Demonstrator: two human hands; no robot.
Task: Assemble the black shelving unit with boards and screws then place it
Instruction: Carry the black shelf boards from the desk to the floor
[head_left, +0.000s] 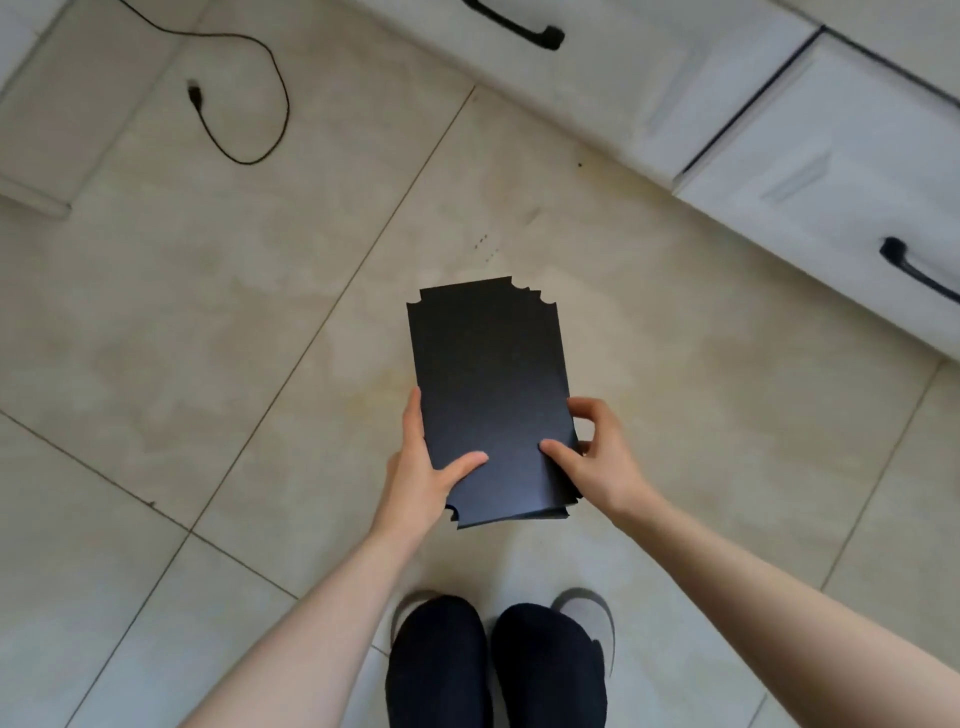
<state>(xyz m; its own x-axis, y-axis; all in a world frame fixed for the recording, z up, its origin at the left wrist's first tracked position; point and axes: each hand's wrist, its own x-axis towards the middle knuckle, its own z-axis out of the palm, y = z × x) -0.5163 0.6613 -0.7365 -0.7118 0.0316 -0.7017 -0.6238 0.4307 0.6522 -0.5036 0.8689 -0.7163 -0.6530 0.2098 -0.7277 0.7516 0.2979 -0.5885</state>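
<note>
A stack of thin black boards (485, 374) with notched corners is held flat above the tiled floor, in the middle of the head view. My left hand (423, 467) grips the stack's near left edge, thumb lying on top. My right hand (592, 457) pinches the near right edge, thumb on top and fingers curled at the side, where the board edges fan out slightly. No screws are visible.
White cabinet drawers (810, 156) with black handles run along the top and right. A black cable (244, 98) with a plug lies on the floor at the upper left. My legs and grey slippers (587, 613) are directly below the boards.
</note>
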